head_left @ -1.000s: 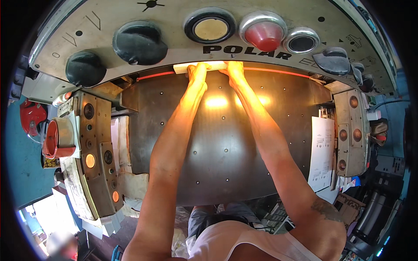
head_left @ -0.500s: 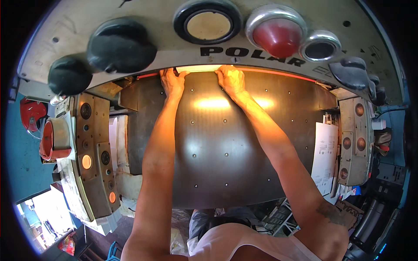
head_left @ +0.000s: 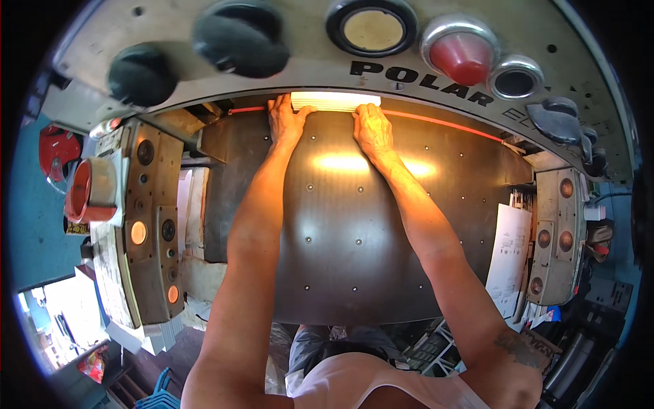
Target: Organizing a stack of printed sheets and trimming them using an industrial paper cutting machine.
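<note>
A pale stack of paper lies on the dark metal table, under the front edge of a cutting machine's control panel, lit by a warm lamp. My left hand holds its left end, with the thumb along the near edge. At the right end, my right hand presses with curled fingers against the near corner. Both arms are stretched forward. The far part of the stack is hidden under the panel.
Above the hands, the panel carries black knobs and a red button. A red strip runs behind the table. Side consoles flank it, with a red-rimmed container at left and a printed sheet at right.
My view has shifted, so the panel and table appear farther right and more of the paper stack shows. Both hands stay at its ends, with little movement relative to the table.
</note>
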`<state>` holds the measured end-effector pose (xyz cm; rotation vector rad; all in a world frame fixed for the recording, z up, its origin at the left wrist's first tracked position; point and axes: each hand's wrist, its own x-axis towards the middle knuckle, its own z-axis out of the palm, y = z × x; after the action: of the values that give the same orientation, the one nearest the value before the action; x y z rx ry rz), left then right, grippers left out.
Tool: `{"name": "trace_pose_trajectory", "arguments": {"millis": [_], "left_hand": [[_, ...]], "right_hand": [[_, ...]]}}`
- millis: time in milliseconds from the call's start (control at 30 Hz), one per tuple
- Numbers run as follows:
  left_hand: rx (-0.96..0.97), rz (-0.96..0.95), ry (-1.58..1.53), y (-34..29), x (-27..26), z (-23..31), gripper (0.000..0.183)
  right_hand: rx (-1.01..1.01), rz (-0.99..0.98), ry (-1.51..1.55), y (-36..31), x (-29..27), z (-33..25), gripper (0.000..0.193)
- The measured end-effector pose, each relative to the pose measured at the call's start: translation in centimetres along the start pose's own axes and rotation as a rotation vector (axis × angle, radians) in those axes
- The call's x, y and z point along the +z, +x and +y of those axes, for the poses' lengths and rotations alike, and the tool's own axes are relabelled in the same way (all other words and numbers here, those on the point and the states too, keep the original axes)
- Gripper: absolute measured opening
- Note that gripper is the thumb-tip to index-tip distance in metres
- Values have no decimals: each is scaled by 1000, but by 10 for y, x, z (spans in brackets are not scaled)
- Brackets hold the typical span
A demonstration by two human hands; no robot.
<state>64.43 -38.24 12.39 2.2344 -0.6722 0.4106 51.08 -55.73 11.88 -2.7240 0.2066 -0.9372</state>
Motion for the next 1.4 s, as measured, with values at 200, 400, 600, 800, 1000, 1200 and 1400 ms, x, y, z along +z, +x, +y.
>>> {"name": "trace_pose_trajectory", "arguments": {"millis": [200,400,600,800,1000,1200,1400], "left_hand": [[-259,-225,-277,-18,-11,14,118],[-254,-400,-80,4,-40,-12,114],[-171,-168,-70,15,-3,-16,64],[-74,-125,-153,6,17,-7,50],[28,-54,-151,4,32,-3,53],[-158,-89,-8,2,-11,-10,88],[62,-44,-419,-170,-92,107,84]], "right_hand": [[1,70,97,-2,-11,2,15],[643,246,343,-4,-24,-3,52],[486,11,394,12,-23,15,68],[412,45,305,0,-14,42,68],[456,60,339,-2,-15,51,57],[377,19,384,16,-15,16,56],[267,136,11,-26,-42,63,60]]}}
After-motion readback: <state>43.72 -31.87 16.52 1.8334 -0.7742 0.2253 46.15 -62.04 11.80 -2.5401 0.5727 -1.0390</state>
